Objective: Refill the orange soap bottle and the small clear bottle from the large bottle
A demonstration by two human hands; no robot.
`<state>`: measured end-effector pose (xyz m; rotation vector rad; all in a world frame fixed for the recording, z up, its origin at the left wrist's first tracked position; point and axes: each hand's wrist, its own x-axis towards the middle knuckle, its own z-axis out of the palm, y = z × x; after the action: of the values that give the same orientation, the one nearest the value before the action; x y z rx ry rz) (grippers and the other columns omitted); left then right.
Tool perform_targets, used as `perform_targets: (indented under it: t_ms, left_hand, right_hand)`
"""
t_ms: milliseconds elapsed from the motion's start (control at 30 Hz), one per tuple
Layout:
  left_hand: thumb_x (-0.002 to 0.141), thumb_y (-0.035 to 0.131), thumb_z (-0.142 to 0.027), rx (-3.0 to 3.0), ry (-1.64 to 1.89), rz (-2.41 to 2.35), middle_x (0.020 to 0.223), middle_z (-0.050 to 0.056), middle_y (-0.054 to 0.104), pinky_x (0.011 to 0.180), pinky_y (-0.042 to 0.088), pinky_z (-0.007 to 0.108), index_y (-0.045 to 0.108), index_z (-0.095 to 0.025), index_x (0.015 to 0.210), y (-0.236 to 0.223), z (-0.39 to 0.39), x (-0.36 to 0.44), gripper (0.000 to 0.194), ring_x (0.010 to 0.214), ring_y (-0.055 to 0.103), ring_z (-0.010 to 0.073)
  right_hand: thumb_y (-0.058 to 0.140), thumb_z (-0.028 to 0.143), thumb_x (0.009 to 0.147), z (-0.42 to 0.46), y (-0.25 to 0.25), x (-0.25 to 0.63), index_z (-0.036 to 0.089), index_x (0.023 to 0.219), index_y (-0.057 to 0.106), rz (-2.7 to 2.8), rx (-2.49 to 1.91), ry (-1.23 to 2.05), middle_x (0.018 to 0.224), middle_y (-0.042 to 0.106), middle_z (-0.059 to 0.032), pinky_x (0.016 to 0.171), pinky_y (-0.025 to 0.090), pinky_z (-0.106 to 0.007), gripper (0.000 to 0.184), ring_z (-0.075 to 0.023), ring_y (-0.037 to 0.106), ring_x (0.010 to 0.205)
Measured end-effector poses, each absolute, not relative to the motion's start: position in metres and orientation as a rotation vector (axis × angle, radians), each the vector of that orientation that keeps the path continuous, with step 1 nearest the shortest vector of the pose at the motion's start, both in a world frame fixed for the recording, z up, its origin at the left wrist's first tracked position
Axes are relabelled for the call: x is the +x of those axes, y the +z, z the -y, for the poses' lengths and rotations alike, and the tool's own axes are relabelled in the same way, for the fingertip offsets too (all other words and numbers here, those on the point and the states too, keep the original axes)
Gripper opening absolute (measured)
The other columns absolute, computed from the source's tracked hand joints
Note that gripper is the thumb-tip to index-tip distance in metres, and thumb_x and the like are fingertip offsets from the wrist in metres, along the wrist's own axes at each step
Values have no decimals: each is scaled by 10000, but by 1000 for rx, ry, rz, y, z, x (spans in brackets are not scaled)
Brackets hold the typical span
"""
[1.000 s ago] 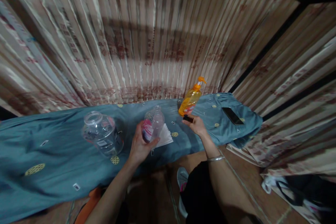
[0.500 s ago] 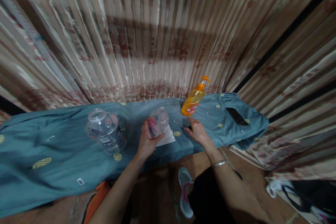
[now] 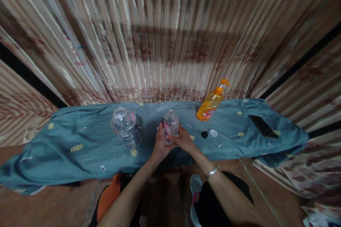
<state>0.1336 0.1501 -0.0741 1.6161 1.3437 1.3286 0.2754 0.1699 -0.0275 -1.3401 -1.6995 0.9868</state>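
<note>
A small clear plastic bottle (image 3: 172, 120) with a pink label and an uncapped neck stands nearly upright at the middle of the cloth-covered surface. My left hand (image 3: 161, 144) is wrapped round its left side. From the right, my right hand (image 3: 183, 139) closes on the lower part, its fingers meeting the left hand's at the front. A black cap (image 3: 204, 134) and a white round disc (image 3: 213, 133) lie to the right of my right hand. The bottle's base is largely hidden by my hands.
A large clear jar (image 3: 128, 131) stands to the left. At the back right is an orange pump bottle (image 3: 210, 105) of yellow-orange liquid. A dark phone (image 3: 263, 126) lies near the right end of the teal cloth (image 3: 93, 156). A pleated curtain (image 3: 170, 42) hangs behind.
My right hand has moved left from beside the pump bottle onto the small bottle. The black cap and white disc now show where it was. The small bottle is more upright; the view has shifted.
</note>
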Motion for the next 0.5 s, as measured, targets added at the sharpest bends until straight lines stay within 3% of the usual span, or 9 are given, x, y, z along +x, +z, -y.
perform_targets:
  t_ms: [133,300,400,500]
  left_hand:
    - [773,819,-381,1647,1307,-1315,1587,167,434,1189,281,691,454,-225,1499,-59,-141,126,827,1472,388,407]
    - [696,829,-320,1589,1324,-1333,1547,167,507,1198,352,568,473,-213,1456,-28,-120,109,847,1448,466,340]
    - [722,802,-391,1508,1370,-1391,1377,115,649,1131,451,520,577,-243,1312,-18,-91,85,649,1292,614,294]
    - [747,773,-477,1383,1406,-1479,1051,80,744,998,558,489,665,-232,1044,-20,-62,48,400,1014,726,270]
  right_hand:
    - [860,328,692,-175,-28,274,226,1237,630,1698,-1406,964,1168,751,-83,964,548,-458,600,-297,717,1069]
    - [861,283,692,-180,-27,273,206,1194,645,1710,-1449,930,1168,754,-95,992,535,-469,552,-315,705,1128]
    - [874,307,683,-181,-31,274,207,1161,656,1710,-1465,931,1134,764,-94,978,541,-475,534,-332,709,1125]
    - [875,323,682,-182,-35,275,214,1170,652,1706,-1455,934,1136,770,-88,984,536,-479,548,-333,711,1127]
